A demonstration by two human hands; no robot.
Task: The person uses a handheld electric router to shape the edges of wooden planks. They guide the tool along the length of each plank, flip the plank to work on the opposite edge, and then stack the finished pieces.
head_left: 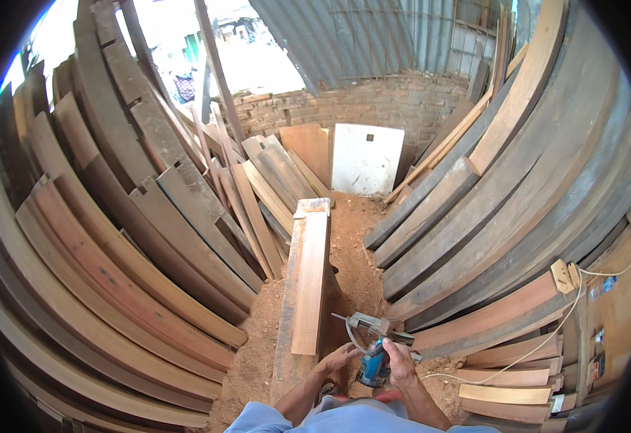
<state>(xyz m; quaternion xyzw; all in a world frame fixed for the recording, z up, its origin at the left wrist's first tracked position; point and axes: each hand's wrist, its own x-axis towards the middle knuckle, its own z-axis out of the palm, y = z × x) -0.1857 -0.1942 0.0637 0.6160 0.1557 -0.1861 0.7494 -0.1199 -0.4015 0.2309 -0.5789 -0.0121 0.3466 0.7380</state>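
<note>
Low in the middle of the head view, I hold a teal handheld power tool (373, 362) with a grey metal base and a thin rod sticking out to the left. Its exact kind is hard to make out. My right hand (401, 364) is closed round its right side, thumb on top. Against its left side, my left hand (338, 359) has its fingers pressed together; part of their grip is hidden. Left of the tool, a smooth reddish plank (308, 289) lies lengthwise on a narrow, worn wooden bench (284, 364). The tool is held apart from the plank.
Long boards (135, 267) lean in rows on the left, and thick timbers (503, 209) on the right. A pale cord (524, 357) runs at the lower right. Sawdust (351, 252) covers the floor. A white panel (367, 162) stands at the far brick wall (402, 101).
</note>
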